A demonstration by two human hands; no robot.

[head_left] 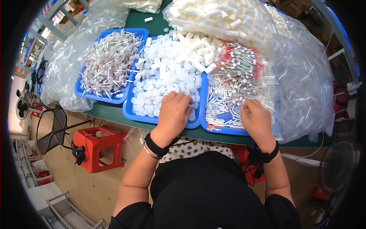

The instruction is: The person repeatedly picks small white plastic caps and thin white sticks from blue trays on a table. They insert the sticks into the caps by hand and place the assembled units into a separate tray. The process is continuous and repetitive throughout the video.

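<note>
Blue trays (228, 131) on green table (107, 113); red stool (92, 149) on floor (103, 187).

- Black top (206, 191), plain, covering the torso, with a small pale mark at its near edge.
- Short, loose black sleeves, left (131, 215) and right (284, 213), leaving the forearms bare.
- Pale patterned cloth (196, 149) on the lap, at the top's far side, dotted with small dark, rounded motifs.
- Left hand (173, 112) bare; broad black wristband (153, 145), with a slim silvery bangle (149, 153) on its near side.
- Right hand (256, 118) bare; black wristband (270, 154) with a bulky dark attachment (254, 152) on its left.
</note>
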